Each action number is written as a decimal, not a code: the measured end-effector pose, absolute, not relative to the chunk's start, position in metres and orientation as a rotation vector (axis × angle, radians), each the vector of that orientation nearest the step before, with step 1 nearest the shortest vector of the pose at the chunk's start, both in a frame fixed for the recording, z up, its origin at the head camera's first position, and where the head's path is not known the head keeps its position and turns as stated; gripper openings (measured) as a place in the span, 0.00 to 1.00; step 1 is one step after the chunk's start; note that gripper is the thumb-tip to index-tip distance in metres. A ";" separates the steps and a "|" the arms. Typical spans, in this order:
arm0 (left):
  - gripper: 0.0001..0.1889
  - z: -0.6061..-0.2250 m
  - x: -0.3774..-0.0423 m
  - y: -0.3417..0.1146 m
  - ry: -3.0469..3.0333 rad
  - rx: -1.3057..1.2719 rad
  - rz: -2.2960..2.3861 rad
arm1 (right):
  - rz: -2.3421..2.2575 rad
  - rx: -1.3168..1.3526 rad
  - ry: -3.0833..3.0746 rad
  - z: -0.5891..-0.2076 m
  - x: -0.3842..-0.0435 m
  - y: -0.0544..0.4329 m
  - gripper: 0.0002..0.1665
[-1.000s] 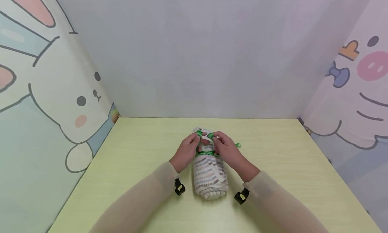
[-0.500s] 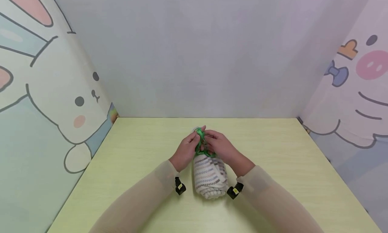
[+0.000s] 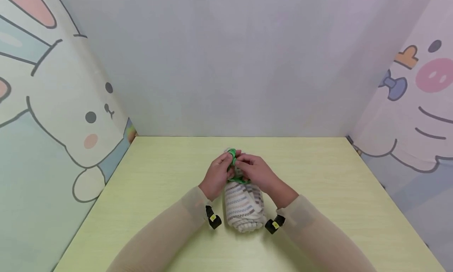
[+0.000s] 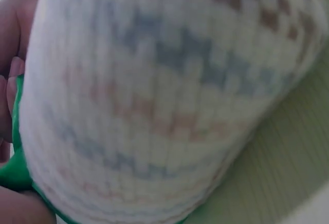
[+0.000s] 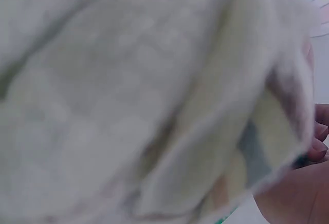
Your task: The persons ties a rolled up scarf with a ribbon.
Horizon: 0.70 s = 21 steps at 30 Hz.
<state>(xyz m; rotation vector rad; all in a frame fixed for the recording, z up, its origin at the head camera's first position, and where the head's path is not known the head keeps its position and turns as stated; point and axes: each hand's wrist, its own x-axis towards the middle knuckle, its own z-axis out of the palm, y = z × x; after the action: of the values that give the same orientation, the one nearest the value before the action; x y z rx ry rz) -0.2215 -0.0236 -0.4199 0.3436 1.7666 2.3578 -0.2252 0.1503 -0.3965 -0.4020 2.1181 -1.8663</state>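
Note:
A rolled white towel with dashed coloured stripes lies lengthwise on the table, in the middle of the head view. A green ribbon goes round it. At the towel's far part my left hand pinches a loop of that ribbon between thumb and fingers. Close against it, my right hand pinches ribbon too, its fingertips partly hidden. The towel fills much of the left wrist view, with ribbon at its left edge. In the right wrist view, blurred towel folds cover most of the frame.
The pale yellow-green table extends on both sides of the towel. A plain grey-white wall rises behind it. Side panels carry a cartoon rabbit and a cartoon pig.
My right hand has moved left, from holding its ribbon loop apart to meeting my left hand. The ribbon loops are now together. The towel has stayed nearly in place.

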 end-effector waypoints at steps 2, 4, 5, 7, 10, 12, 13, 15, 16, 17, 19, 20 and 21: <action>0.19 -0.419 -0.221 -0.023 1.811 0.311 2.356 | -1.857 -0.382 2.147 -0.396 -0.225 0.152 0.17; 0.17 -0.420 -0.221 -0.023 1.917 0.258 2.320 | -1.829 -0.372 2.191 -0.395 -0.225 0.154 0.16; 0.16 -0.419 -0.221 -0.024 1.979 0.237 2.294 | -1.811 -0.370 2.215 -0.395 -0.224 0.156 0.15; 0.16 -0.419 -0.222 -0.024 2.091 0.197 2.234 | -1.758 -0.392 2.275 -0.396 -0.225 0.159 0.15; 0.15 -0.419 -0.223 -0.026 2.239 0.181 2.128 | -1.650 -0.429 2.395 -0.398 -0.226 0.163 0.16; 0.15 -0.418 -0.223 -0.027 2.276 0.199 2.089 | -1.587 -0.448 2.476 -0.399 -0.226 0.165 0.19; 0.15 -0.418 -0.224 -0.028 2.288 0.211 2.072 | -1.562 -0.457 2.510 -0.399 -0.226 0.166 0.20; 0.14 -0.416 -0.224 -0.029 2.300 0.232 2.045 | -1.523 -0.483 2.569 -0.399 -0.226 0.167 0.24; 0.14 -0.415 -0.224 -0.029 2.307 0.240 2.029 | -1.500 -0.508 2.600 -0.399 -0.226 0.167 0.27; 0.14 -0.415 -0.224 -0.030 2.315 0.247 2.014 | -1.482 -0.539 2.624 -0.400 -0.225 0.167 0.29; 0.14 -0.414 -0.224 -0.030 2.336 0.266 1.985 | -1.429 -0.635 2.675 -0.401 -0.225 0.168 0.32; 0.14 -0.414 -0.224 -0.030 2.352 0.266 1.967 | -1.386 -0.692 2.707 -0.402 -0.225 0.169 0.33; 0.14 -0.414 -0.223 -0.030 2.364 0.265 1.949 | -1.335 -0.752 2.745 -0.403 -0.225 0.169 0.33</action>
<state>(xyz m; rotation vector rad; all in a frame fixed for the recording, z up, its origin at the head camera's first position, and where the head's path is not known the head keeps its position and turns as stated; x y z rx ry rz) -0.2234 -0.0300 -0.4142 0.2652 2.3638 1.9486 -0.2246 0.1690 -0.4028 -0.7523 2.7445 -1.3352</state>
